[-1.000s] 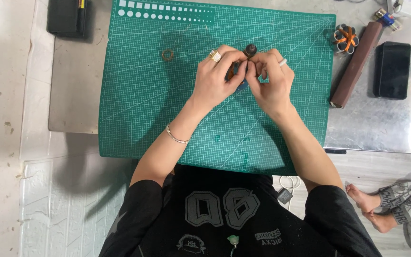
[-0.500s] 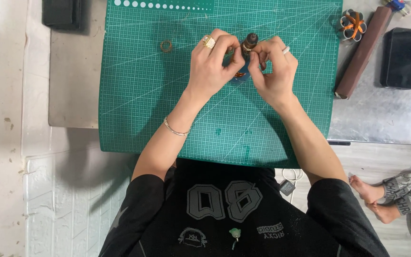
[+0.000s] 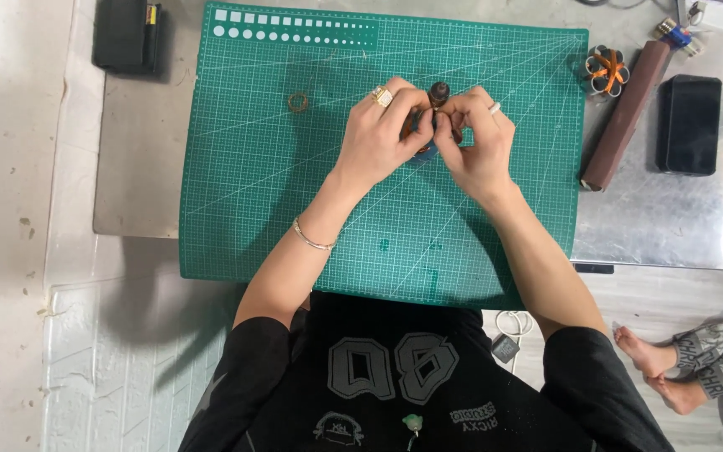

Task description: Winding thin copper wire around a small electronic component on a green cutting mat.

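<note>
Your left hand and right hand meet over upper middle of green cutting mat. Fingers of both hands pinched together on small dark brown piece, its rounded top poking up between them; rest hidden, so exact shape unclear. Piece held just above mat. Small brass ring lies on mat, left of your left hand, apart from it. Brown roll and black phone rest on metal tabletop to right, well apart from hands.
</note>
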